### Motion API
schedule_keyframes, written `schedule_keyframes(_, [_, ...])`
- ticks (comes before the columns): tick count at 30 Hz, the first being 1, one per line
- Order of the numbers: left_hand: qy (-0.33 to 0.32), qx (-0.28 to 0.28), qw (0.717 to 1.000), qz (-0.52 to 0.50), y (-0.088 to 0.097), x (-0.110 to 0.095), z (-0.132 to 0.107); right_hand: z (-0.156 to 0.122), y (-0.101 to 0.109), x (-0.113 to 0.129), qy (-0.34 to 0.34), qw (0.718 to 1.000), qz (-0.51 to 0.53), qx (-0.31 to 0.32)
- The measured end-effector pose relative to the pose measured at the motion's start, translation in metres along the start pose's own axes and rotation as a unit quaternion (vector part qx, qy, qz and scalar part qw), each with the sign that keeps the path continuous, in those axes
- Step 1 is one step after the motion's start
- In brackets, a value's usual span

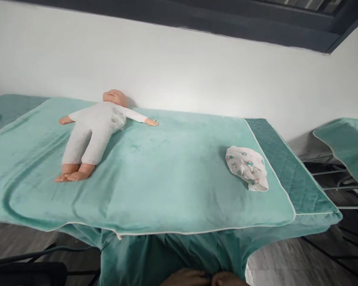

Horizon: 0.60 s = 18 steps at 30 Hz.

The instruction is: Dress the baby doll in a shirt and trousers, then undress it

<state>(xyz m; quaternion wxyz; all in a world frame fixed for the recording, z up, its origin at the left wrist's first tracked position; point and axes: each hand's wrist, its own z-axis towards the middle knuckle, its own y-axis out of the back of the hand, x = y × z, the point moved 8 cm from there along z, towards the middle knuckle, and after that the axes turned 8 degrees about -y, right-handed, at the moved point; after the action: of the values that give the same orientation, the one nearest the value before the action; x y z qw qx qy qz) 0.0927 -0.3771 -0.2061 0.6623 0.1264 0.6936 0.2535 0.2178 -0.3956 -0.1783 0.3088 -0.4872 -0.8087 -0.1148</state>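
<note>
At the bottom edge, cut off and dim, are my left hand and my right hand. They lie close together in front of the hanging green cover, with a small dark gap between them. Most of their fingers are out of frame, so I cannot tell whether they hold anything. Far from both, a baby doll in a white body suit lies on its back at the left of the bed, arms spread. A crumpled white cloth with a small coloured print sits at the right on the green sheet.
A white wall runs along the bed's far side, with a dark frame above. Quilted green bedding shows at the right end. Another green-covered bed with metal rails stands beyond. A dark chair is at lower left.
</note>
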Motion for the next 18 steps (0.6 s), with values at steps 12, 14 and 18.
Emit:
schedule_keyframes(12, [-0.077,-0.288,0.953,0.055,0.184,-0.095,0.014,-0.11,0.145,0.204,0.179,0.918,-0.16,-0.315])
schedule_keyframes(14, [-0.061,-0.326,0.942,0.051,0.216,-0.103,0.011,-0.145,0.198,0.236,0.248,0.794,-0.193,-0.521])
schedule_keyframes(18, [-0.003,-0.364,0.927,0.094,0.222,-0.088,-0.039,-0.145,0.256,0.244,0.276,0.598,-0.294,-0.693])
